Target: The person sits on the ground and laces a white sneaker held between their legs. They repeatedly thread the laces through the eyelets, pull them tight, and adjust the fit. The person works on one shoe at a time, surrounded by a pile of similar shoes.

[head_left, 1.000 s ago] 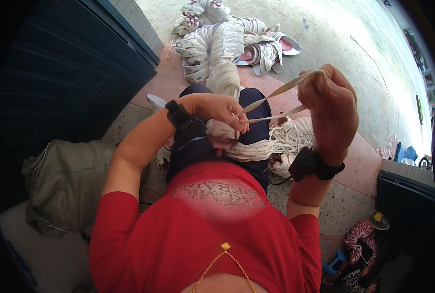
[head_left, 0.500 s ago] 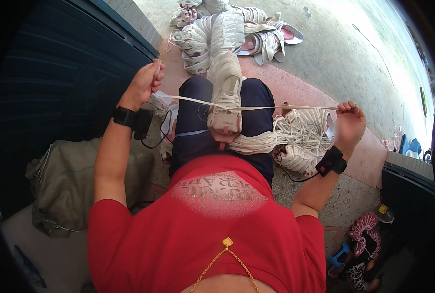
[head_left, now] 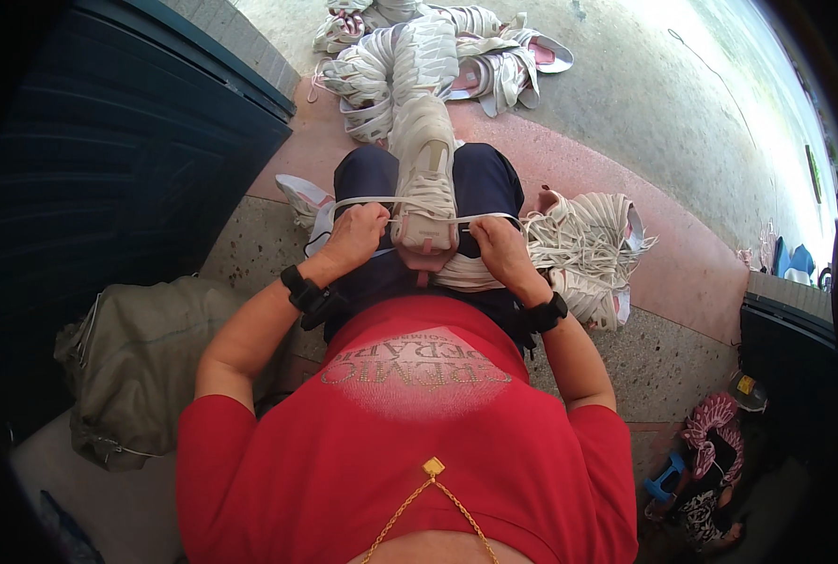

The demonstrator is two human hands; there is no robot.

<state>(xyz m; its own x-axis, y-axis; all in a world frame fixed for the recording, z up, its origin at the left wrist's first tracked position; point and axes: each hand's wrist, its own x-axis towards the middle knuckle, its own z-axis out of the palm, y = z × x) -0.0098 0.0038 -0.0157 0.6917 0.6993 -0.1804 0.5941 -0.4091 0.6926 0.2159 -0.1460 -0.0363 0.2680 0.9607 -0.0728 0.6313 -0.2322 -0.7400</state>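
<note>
A cream sneaker upper (head_left: 422, 136) with pink trim lies lengthwise between my knees, its tongue end toward me. A flat, pale shoelace (head_left: 445, 220) crosses its top. My left hand (head_left: 353, 237), just left of the upper, is closed in a pinch on the lace. On the other side my right hand (head_left: 503, 252) pinches the lace too, fingertips close to the upper's edge. Part of the lace loops up above my left hand. The exact grip of the fingertips is partly hidden by the hands.
Stacked sneaker uppers (head_left: 425, 58) lie on the floor ahead. Another laced bundle (head_left: 593, 240) is by my right knee, and a white-pink piece (head_left: 304, 202) by my left. A grey-green sack (head_left: 146, 362) stands at left, beside a dark door (head_left: 127, 122).
Both hands have come inward and toward me, from far apart with the lace stretched wide to close beside the upper. The lace now hangs in a loop near my left hand.
</note>
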